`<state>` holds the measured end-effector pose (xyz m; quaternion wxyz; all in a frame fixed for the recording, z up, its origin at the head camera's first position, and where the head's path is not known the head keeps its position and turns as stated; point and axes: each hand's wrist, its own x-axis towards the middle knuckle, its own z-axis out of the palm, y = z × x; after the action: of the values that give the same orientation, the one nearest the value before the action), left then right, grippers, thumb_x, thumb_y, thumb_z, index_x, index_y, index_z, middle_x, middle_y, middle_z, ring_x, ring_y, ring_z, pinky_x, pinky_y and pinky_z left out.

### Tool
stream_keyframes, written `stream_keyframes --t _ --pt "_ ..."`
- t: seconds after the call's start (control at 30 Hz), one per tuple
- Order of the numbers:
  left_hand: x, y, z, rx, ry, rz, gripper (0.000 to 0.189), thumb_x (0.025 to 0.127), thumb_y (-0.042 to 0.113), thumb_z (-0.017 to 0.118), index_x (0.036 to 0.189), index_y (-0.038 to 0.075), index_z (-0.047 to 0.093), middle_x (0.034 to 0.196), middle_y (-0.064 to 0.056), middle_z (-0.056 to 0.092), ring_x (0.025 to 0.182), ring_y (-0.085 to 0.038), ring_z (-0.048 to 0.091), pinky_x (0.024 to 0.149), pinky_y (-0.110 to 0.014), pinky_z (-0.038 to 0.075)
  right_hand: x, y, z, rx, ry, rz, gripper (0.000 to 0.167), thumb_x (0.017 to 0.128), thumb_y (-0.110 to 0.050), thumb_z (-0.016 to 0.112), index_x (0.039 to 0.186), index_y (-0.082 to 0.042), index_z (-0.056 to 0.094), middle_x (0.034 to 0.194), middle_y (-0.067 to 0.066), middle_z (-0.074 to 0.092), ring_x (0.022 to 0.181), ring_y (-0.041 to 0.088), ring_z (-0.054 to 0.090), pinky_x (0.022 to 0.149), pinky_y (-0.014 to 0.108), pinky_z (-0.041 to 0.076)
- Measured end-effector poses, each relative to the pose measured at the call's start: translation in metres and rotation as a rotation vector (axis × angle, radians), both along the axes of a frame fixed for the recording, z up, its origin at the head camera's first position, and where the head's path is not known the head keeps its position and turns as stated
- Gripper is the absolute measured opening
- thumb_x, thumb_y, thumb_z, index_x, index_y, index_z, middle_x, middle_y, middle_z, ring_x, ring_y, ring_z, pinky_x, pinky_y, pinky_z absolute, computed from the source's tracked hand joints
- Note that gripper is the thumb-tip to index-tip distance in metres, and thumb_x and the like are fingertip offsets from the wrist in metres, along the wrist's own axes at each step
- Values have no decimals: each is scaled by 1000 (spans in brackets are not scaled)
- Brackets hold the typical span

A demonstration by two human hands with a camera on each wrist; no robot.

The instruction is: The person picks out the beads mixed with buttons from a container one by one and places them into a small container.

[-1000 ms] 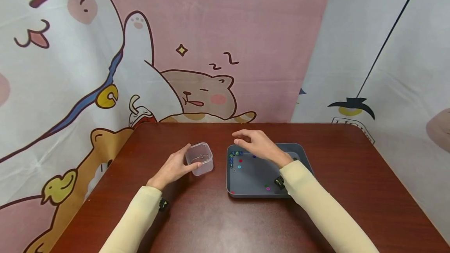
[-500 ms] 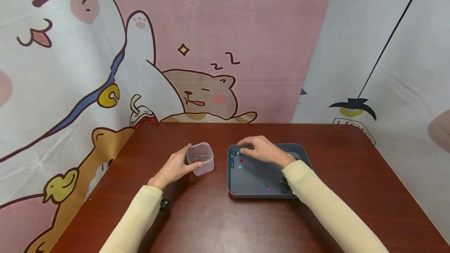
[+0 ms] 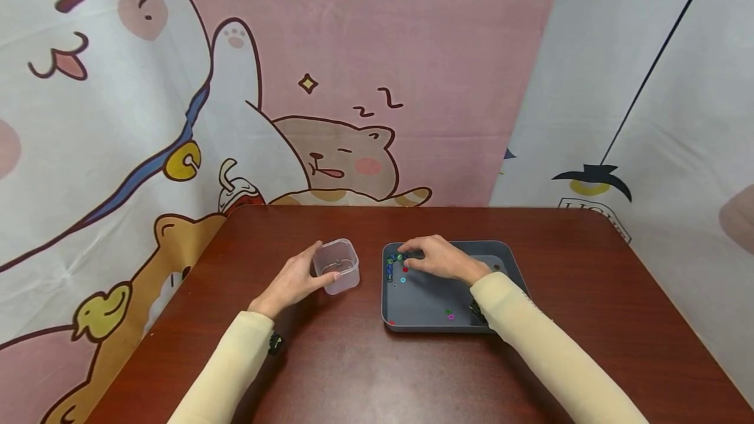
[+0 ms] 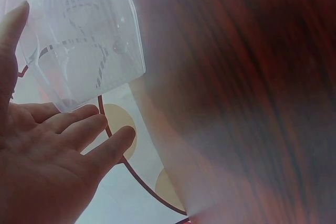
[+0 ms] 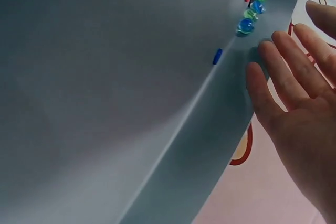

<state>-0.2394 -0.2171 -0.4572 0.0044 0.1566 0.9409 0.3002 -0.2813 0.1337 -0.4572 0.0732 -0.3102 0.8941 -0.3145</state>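
My left hand (image 3: 292, 281) holds a small clear plastic box (image 3: 349, 278), thumb on the near side and fingers on the far side. Inside the box a curved thin line shows; what it is I cannot tell. My right hand (image 3: 438, 258) hovers at the far left corner of a grey tray (image 3: 424, 328), fingers bent loosely, thumb apart, with nothing seen between them. Blue and green glass marbles (image 5: 245, 26) line that corner, just beyond the fingertips. Near them lie a small red ring (image 3: 405, 269), a cyan ring (image 3: 403, 279) and a blue piece (image 5: 217, 56).
A pink ring (image 3: 451, 317) and a green one (image 3: 448, 311) lie near the tray's front wall, and a red piece (image 3: 391, 323) in its near left corner. The brown table (image 3: 330, 371) ends at a cartoon-printed cloth (image 3: 459, 70) behind.
My right hand has come down from above the tray's far rim to the marbles in the corner. My left hand and the plastic box have stayed in place.
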Motion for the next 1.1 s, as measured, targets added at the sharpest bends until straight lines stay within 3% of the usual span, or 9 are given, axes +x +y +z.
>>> stream_keyframes --t 0.43,0.8,1.1 --pt "0 1 2 -4 8 8 99 87 50 81 157 -5 36 153 -24 49 133 -36 55 112 -52 42 -1 -1 -9 49 -20 -23 39 99 -14 71 137 -8 67 131 9 69 124 26 64 101 46 52" --pt "1 2 2 -5 -5 12 102 87 54 79 158 -4 35 154 -23 48 134 -35 54 111 -53 43 -1 -2 -18 88 55 -33 38 96 -10 74 134 -8 69 128 7 70 119 24 65 101 44 53" --pt "2 2 1 1 -5 12 101 87 53 80 157 -4 36 153 -23 49 131 -35 56 110 -53 44 1 -1 -16 119 84 -4 32 96 -8 73 129 -7 73 128 8 70 121 25 64 101 44 52"
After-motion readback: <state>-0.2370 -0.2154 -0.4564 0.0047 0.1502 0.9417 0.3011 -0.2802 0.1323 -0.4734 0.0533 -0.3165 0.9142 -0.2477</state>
